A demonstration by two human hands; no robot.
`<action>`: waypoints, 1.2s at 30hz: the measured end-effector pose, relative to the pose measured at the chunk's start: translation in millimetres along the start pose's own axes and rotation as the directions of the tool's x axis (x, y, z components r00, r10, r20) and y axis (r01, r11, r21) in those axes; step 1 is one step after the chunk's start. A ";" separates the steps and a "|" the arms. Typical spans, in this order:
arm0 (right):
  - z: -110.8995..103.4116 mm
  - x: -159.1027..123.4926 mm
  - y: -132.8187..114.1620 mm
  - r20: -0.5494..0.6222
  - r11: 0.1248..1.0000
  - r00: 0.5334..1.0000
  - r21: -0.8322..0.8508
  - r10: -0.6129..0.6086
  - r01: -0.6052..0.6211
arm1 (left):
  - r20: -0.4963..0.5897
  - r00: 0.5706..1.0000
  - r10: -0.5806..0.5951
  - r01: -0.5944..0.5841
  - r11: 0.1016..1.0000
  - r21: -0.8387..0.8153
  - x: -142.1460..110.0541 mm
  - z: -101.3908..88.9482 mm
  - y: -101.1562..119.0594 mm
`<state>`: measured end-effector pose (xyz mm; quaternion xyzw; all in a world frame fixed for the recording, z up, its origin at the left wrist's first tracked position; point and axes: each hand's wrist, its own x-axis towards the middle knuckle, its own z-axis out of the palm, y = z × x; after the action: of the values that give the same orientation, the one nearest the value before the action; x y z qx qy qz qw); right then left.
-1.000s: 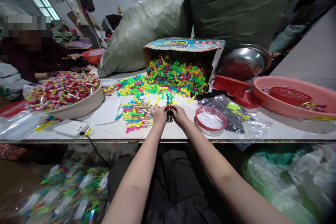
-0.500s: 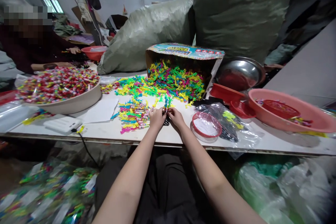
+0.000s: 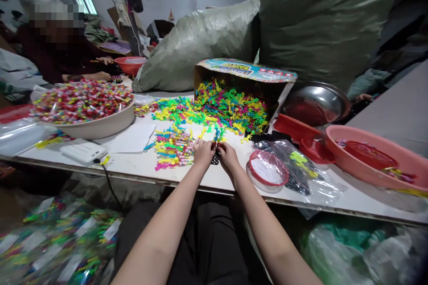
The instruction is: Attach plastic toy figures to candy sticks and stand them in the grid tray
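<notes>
Pinching together, the left hand (image 3: 203, 151) and right hand (image 3: 227, 154) grip a small bright plastic toy piece (image 3: 216, 144) above a black object on the white worktop (image 3: 140, 164). Finished bundles (image 3: 172, 148) lie just left; a large unsorted heap (image 3: 227, 107) beyond suggests much remains.

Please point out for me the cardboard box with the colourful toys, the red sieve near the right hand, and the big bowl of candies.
cardboard box (image 3: 247, 70): head view, printed top flap.
red sieve (image 3: 267, 156): head view, far rim.
bowl of candies (image 3: 100, 125): head view, beige outer wall.

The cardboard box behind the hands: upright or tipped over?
Tipped on its side: the cardboard box opens toward the camera, and colourful plastic pieces spill onto the table.
</notes>
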<state>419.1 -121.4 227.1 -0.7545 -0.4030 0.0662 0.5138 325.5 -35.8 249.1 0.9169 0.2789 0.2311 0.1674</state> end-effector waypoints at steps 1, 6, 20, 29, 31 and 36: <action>-0.2 -0.1 0.0 0.001 1.000 1.000 -0.003 -0.004 0.004 | -0.002 1.000 0.003 -0.003 1.000 -0.001 0.0 0.0 0.2; -1.7 -0.8 -1.5 0.000 0.999 1.000 -0.034 -0.016 0.016 | -0.016 1.000 0.009 -0.009 1.000 -0.016 -1.6 0.4 -0.3; -2.4 -1.9 -5.4 -0.006 0.997 1.000 -0.078 -0.016 0.015 | -0.045 0.998 0.044 -0.047 0.998 -0.049 -2.7 2.4 -4.5; -4.6 -1.7 -5.0 0.019 0.996 1.000 -0.085 0.003 -0.001 | -0.099 0.993 0.059 -0.058 0.998 0.016 -13.0 -5.0 6.8; -5.1 -0.5 -3.6 0.020 0.996 1.000 -0.084 0.003 -0.001 | -0.124 0.992 0.039 -0.034 0.999 0.038 -15.8 -10.6 8.2; -4.5 1.2 -1.2 0.017 0.998 1.000 -0.061 -0.014 0.016 | -0.130 0.991 -0.036 0.055 0.988 0.142 -16.4 -29.0 -4.4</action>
<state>421.6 -123.7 230.6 -0.7662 -0.4148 0.0564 0.4876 296.5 -36.8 266.0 0.9035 0.3260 0.2642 0.0874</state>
